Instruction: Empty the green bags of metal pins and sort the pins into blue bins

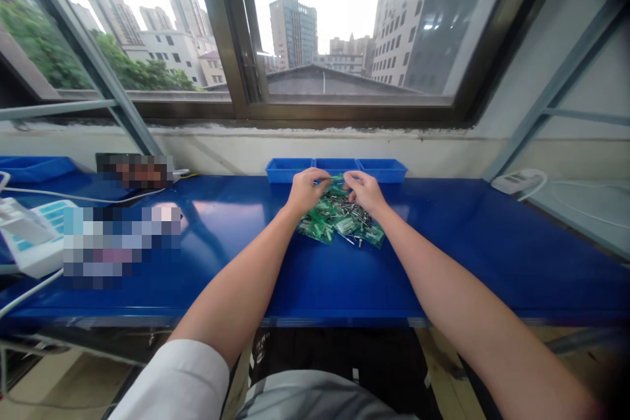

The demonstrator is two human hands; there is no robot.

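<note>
A heap of small green plastic bags (pixel 317 226) and loose metal screws (pixel 355 215) lies on the blue table in front of me. Over the far side of this heap, my left hand (pixel 308 189) pinches one edge of a green plastic bag (pixel 337 178). From the other side my right hand (pixel 365 191) grips the same bag, its fingers closed near the top. Between the two hands only a narrow strip of that bag shows, and what is inside it cannot be made out. Some screws lie under and between the bags.
Three joined blue bins (pixel 337 172) stand behind my hands along the wall below the window. On the left are a white device with blue slots (pixel 46 233), cables and another blue tray (pixel 37 168). A white power strip (pixel 518 181) lies at the right by a metal frame.
</note>
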